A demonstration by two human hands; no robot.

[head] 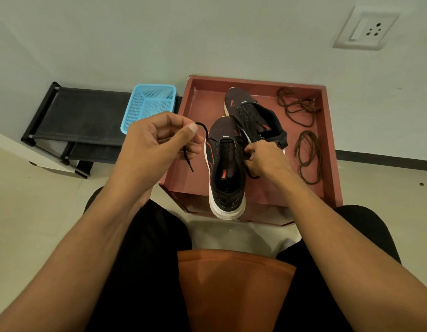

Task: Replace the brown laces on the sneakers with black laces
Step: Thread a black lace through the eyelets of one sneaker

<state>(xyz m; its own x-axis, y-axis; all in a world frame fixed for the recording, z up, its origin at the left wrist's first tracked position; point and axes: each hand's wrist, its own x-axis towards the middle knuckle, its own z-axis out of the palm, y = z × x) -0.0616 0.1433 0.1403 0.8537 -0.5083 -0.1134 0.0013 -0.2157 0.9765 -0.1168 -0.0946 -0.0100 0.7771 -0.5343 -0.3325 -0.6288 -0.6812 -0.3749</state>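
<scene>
Relacing of the second shoe is under way. Both dark mesh sneakers with white soles and orange trim stand in a shallow reddish-brown wooden tray (pixel 255 81) on the floor. The far sneaker (pixel 253 116) lies near the tray's back edge with black lacing already across its tongue. The near sneaker (pixel 228 178) sits at the front edge, its heel overhanging the rim toward the person. The two removed brown cord laces lie in loose coils along the tray's right side, one (pixel 303 105) by the back right corner, the other (pixel 309 135) just in front of it. The left hand (pixel 157 140) is raised over the tray's left edge and pinches a thin, round black lace (pixel 203 127) between thumb and forefinger. The lace arcs from there to the upper left eyelets, and its tipped end hangs below the fingers. The right hand (pixel 265 156) rests on the near sneaker's right eyelet row, fingers curled and pinching the other run of the same lace, though the exact eyelet is hidden under them. Only the toe-end rows look threaded, so I judge the work past halfway overall. The next move calls for steering a tip into the next open eyelet and drawing both sides even. A light blue perforated plastic basket (pixel 150 104) stands just beyond the tray's back left corner.
</scene>
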